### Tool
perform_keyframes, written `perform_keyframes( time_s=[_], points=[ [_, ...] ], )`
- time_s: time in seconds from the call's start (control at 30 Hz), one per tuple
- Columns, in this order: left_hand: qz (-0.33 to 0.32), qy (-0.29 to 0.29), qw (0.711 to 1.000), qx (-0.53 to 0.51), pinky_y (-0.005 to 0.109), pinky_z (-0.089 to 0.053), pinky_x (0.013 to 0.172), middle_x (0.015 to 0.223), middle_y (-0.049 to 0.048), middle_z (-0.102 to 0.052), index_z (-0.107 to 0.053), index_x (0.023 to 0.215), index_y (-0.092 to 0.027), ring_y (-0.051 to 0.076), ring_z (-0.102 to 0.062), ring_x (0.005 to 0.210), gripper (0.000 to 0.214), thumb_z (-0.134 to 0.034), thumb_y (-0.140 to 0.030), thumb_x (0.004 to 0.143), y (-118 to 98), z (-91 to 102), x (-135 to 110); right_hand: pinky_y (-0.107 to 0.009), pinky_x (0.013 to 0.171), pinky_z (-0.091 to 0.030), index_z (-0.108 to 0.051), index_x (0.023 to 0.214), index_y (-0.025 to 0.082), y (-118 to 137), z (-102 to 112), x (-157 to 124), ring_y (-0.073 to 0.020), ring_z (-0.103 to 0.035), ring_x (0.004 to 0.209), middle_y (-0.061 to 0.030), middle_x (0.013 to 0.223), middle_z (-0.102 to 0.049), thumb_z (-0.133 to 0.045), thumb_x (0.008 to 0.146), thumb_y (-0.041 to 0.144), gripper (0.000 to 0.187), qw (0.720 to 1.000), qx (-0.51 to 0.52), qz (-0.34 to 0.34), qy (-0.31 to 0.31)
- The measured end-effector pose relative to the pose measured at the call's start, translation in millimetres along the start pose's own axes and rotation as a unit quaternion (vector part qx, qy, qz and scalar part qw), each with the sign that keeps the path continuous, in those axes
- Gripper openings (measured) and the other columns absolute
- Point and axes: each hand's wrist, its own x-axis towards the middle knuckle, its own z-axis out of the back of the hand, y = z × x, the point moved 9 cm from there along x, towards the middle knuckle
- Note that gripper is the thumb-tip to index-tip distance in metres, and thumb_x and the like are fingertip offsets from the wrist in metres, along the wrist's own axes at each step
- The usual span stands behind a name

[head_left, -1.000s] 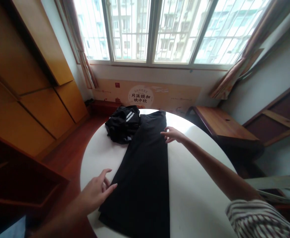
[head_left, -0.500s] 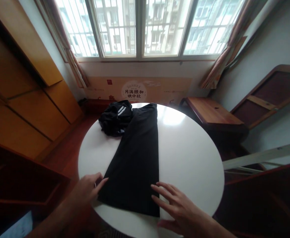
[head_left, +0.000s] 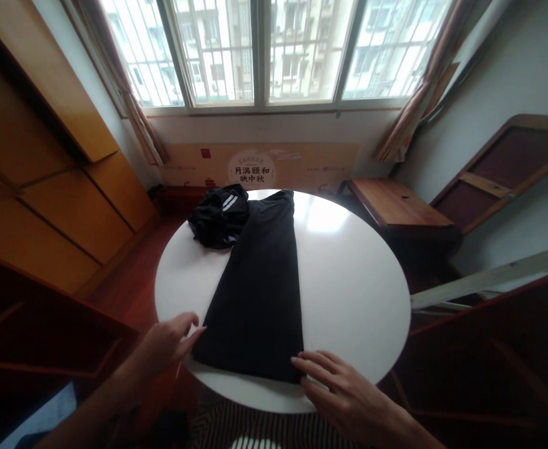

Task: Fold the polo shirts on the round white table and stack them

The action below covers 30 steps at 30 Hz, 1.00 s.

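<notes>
A long black garment (head_left: 255, 299), folded flat, lies lengthwise on a round white table (head_left: 353, 293). It widens toward me, and I cannot tell whether it is trousers or a skirt. At its near left edge is my left hand (head_left: 173, 337), thumb stretched to the cloth and index finger raised apart from it. My right hand (head_left: 334, 380) rests its outstretched fingers on the near right corner. Touching the garment's far end on the left is a crumpled black cloth bundle (head_left: 218, 218) with white stripes.
A wooden bench (head_left: 398, 202) stands beyond the table on the right. Wooden cabinets (head_left: 72, 218) line the left wall. Dark wooden furniture (head_left: 489, 355) is close on my right, and a printed panel (head_left: 302, 165) runs below the window.
The view has shifted, so the table's near edge now shows fully. My right hand has moved to the garment's near corner, its fingers closer together. The left thumb stays at the left edge.
</notes>
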Motion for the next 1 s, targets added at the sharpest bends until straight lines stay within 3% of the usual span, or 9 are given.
perform_keyframes(
  time_s=[0.07, 0.13, 0.2, 0.27, 0.43, 0.6, 0.8, 1.0],
  points=[
    [-0.125, -0.031, 0.99, 0.058, 0.026, -0.052, 0.074, 0.103, 0.0082, -0.066, -0.065, 0.116, -0.019, 0.016, -0.064, 0.08, 0.03, -0.042, -0.019, 0.098, -15, 8.4, -1, -0.042, 0.101, -0.051, -0.059, 0.131, 0.012, -6, 1, 2, -0.0258, -0.051, 0.13, -0.0158, 0.14, -0.058, -0.048, 0.09, 0.009, 0.042, 0.999, -0.004, -0.016, 0.043],
    [-0.255, -0.032, 0.959, 0.117, 0.03, -0.052, 0.088, 0.124, 0.0094, -0.062, -0.06, 0.132, -0.027, 0.017, -0.063, 0.096, 0.05, -0.042, -0.003, 0.092, -28, 10.2, -5, -0.044, 0.102, -0.051, -0.052, 0.14, 0.012, -12, 0, 6, -0.0271, -0.047, 0.134, -0.0146, 0.145, -0.054, -0.048, 0.089, 0.007, 0.052, 0.998, -0.021, -0.008, 0.064],
    [-0.346, -0.013, 0.923, 0.166, 0.033, -0.05, 0.095, 0.132, 0.0075, -0.06, -0.054, 0.139, -0.034, 0.017, -0.061, 0.103, 0.063, -0.043, 0.004, 0.09, -36, 8.9, -11, -0.045, 0.101, -0.051, -0.054, 0.138, 0.013, -14, -3, 10, -0.0278, -0.049, 0.132, -0.0124, 0.145, -0.055, -0.048, 0.09, 0.007, 0.049, 0.997, -0.047, 0.02, 0.066],
    [-0.4, 0.001, 0.898, 0.181, 0.033, -0.049, 0.095, 0.13, 0.0067, -0.063, -0.053, 0.14, -0.033, 0.017, -0.061, 0.102, 0.062, -0.046, 0.004, 0.09, -40, 10.2, -15, -0.044, 0.101, -0.051, -0.061, 0.13, 0.014, -16, -9, 12, -0.0266, -0.053, 0.127, -0.0094, 0.14, -0.059, -0.049, 0.094, 0.008, 0.038, 0.995, -0.071, 0.051, 0.051],
    [-0.442, 0.007, 0.883, 0.157, 0.032, -0.051, 0.092, 0.122, 0.0083, -0.069, -0.057, 0.134, -0.026, 0.017, -0.064, 0.099, 0.051, -0.046, 0.002, 0.092, -53, 8.0, -25, -0.041, 0.102, -0.051, -0.067, 0.12, 0.014, -21, -10, 2, -0.0225, -0.06, 0.12, -0.0088, 0.126, -0.069, -0.048, 0.099, 0.012, 0.029, 0.995, -0.069, 0.075, 0.007],
    [-0.461, -0.016, 0.881, 0.108, 0.034, -0.053, 0.084, 0.118, 0.0123, -0.071, -0.052, 0.137, -0.02, 0.018, -0.066, 0.091, 0.045, -0.045, -0.005, 0.095, -80, -13.0, -40, -0.041, 0.101, -0.053, -0.066, 0.123, 0.013, -26, 18, -30, -0.0224, -0.061, 0.122, -0.0122, 0.123, -0.071, -0.044, 0.098, 0.009, 0.034, 0.999, -0.032, 0.041, 0.002],
    [-0.46, -0.023, 0.886, 0.047, 0.042, -0.054, 0.087, 0.108, 0.0153, -0.073, -0.054, 0.134, -0.017, 0.025, -0.068, 0.092, 0.046, -0.059, -0.035, 0.092, -111, -29.8, -51, -0.04, 0.103, -0.053, -0.063, 0.129, 0.014, -16, 33, -65, -0.0226, -0.06, 0.125, -0.0133, 0.125, -0.07, -0.042, 0.098, 0.008, 0.039, 1.0, -0.025, 0.008, -0.005],
    [-0.499, -0.03, 0.866, 0.011, 0.032, -0.052, 0.065, 0.087, 0.009, -0.073, -0.054, 0.131, -0.018, 0.017, -0.062, 0.065, 0.04, -0.051, -0.01, 0.092, -131, -26.3, -57, -0.038, 0.101, -0.054, -0.063, 0.125, 0.014, -7, 51, -68, -0.0228, -0.066, 0.117, -0.0137, 0.119, -0.072, -0.047, 0.095, 0.009, 0.035, 0.999, 0.002, -0.005, -0.032]
  ],
)
